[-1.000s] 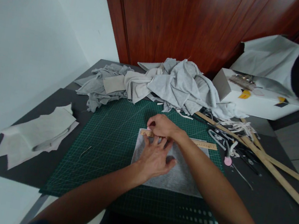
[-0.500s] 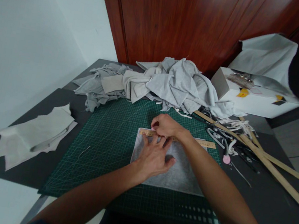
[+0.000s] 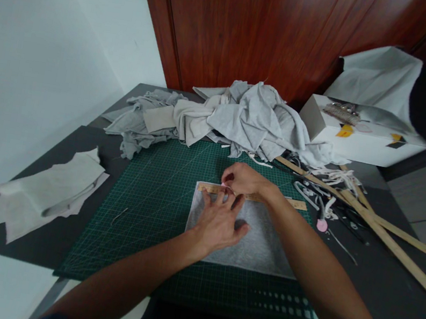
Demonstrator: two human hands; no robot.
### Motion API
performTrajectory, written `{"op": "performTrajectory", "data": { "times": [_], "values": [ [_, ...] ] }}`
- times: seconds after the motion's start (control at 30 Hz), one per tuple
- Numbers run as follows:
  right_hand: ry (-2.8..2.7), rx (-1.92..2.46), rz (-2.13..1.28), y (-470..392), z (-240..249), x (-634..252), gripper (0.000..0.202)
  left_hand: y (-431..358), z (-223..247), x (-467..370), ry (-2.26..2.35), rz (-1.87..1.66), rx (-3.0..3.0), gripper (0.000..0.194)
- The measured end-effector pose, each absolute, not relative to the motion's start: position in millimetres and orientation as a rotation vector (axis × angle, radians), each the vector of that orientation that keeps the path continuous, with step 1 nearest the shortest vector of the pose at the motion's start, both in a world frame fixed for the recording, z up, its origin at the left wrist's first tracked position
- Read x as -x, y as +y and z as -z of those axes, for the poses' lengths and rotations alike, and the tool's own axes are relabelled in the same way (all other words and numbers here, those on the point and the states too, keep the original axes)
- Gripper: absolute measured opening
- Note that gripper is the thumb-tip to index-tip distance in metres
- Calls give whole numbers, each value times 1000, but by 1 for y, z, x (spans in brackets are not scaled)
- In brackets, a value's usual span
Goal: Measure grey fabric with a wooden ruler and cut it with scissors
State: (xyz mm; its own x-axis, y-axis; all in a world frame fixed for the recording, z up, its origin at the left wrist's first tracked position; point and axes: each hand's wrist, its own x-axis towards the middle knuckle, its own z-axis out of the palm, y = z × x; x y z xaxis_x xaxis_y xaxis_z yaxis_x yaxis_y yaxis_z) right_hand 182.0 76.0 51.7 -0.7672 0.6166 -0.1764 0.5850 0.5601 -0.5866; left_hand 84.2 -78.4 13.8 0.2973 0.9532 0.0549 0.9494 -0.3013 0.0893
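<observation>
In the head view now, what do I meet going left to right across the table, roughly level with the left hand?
Pale fabric piece → thin thread-like strip → left hand → right forearm → pink disc. Left out: grey cloth and wooden ruler, which overlap the left hand.

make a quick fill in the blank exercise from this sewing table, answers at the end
The left hand rests on the grey cloth and a thin wooden ____.
The right hand holds a small ____ object.
The mat beneath the cloth is ____.
A white box stands toward the person's ____ side.

Missing words: ruler; pink; green; right.
</observation>
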Motion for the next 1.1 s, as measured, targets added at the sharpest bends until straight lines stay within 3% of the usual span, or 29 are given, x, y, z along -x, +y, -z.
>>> {"op": "performTrajectory", "data": {
  "times": [1.1],
  "values": [
    [-2642, 989, -970, 76, -35, -202, 23, -80, -20, -85, 1870, -142, -2475, 68]
  ]
}}
